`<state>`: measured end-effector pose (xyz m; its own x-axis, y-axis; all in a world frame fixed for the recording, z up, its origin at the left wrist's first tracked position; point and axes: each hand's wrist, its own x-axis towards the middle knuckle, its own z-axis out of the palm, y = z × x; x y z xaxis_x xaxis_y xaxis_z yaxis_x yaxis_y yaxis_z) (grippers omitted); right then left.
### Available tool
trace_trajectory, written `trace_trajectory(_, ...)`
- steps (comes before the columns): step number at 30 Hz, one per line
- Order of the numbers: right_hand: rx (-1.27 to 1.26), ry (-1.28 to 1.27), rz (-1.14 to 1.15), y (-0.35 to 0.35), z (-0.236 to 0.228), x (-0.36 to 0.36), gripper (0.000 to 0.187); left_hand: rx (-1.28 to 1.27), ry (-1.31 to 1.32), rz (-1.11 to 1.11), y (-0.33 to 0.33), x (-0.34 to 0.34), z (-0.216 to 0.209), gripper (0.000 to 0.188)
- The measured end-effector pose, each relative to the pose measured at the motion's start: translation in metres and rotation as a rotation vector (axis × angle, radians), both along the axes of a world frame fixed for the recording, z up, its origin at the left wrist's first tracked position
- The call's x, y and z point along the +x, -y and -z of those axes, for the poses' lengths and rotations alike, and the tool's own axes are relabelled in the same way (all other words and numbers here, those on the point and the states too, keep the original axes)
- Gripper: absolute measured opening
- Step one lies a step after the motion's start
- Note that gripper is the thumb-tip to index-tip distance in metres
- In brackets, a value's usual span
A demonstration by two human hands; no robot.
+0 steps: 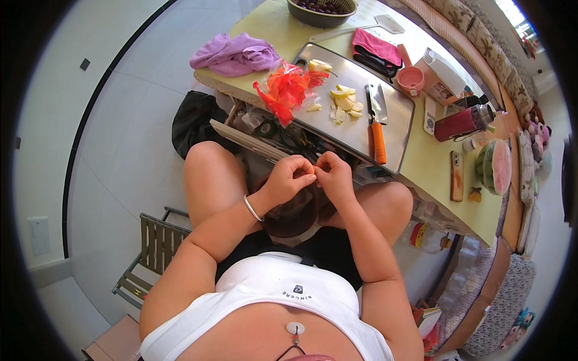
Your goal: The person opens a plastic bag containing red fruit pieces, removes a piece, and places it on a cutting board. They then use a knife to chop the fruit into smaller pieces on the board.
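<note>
My left hand (289, 178), with a silver bangle on its wrist, and my right hand (333, 175) meet fingertip to fingertip in a pinch. Whatever is between the fingers is too small to make out. Below them, between my knees, is a dark reddish-brown round container (294, 218); its contents do not show clearly. Just beyond my hands, a metal cutting board (391, 141) lies on the table. On it are pale yellow-green fruit pieces (345, 102) and a knife (377, 123) with an orange handle. A red and clear plastic bag (286, 90) hangs over the board's near left edge.
An open drawer (247, 140) juts from the table toward my knees. Around the board are a purple cloth (236, 54), a basket of dark fruit (322, 17), a pink cup (410, 79), a maroon bottle (460, 124), a phone (456, 175) and a cut watermelon (495, 167).
</note>
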<state>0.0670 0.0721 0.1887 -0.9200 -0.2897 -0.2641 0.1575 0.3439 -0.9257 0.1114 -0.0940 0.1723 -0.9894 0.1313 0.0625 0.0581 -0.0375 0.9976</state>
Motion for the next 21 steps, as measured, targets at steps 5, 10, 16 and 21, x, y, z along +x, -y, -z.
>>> trace_trajectory(5,-0.325,0.086,0.192,0.005,0.017,0.002,0.006,-0.186,-0.048,-0.088,-0.006,0.000,-0.001,0.008)
trace_trajectory(10,-0.559,0.369,0.327,-0.001,0.017,0.000,0.010,-0.151,-0.006,-0.158,-0.009,-0.005,0.006,0.009)
trace_trajectory(16,-0.782,0.673,0.321,-0.012,0.014,-0.007,0.011,-0.274,-0.116,-0.185,-0.016,-0.008,0.009,0.009)
trace_trajectory(21,-0.866,0.730,0.218,-0.018,0.010,-0.011,0.017,0.257,0.256,-0.039,-0.017,-0.011,0.018,0.006)
